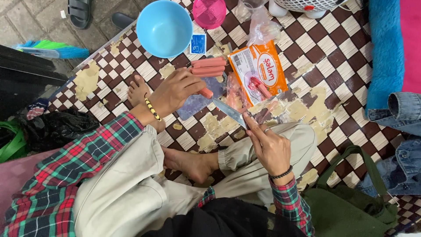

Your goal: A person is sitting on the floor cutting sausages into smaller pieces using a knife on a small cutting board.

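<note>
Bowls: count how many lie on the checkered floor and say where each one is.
2. The large blue bowl sits at the top of the view, left of centre. The smaller pink bowl lies just to its right, cut off by the top edge. Others may lie outside the view.

I sit cross-legged, bare feet tucked in, both plaid-sleeved forearms reaching forward from my knees. My left hand [177, 90] is stretched out furthest, palm down, fingers curled closed in a grip, a beaded band at its wrist. My right hand [268, 147] sits nearer my right knee, fingers closed in a grip too, index finger extended, a dark band round the wrist.
</note>
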